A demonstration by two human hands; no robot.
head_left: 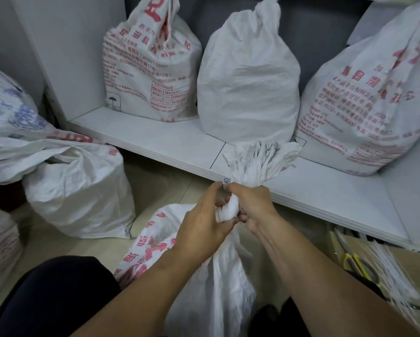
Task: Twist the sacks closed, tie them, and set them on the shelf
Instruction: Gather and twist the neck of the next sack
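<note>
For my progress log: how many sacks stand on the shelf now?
3: the left red-printed sack, the plain white sack in the middle, the right red-printed sack, cut by the frame edge. Others may be hidden outside the view.

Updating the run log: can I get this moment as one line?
step: twist | sack neck: gripped by left hand and right hand | shelf: three sacks standing
</note>
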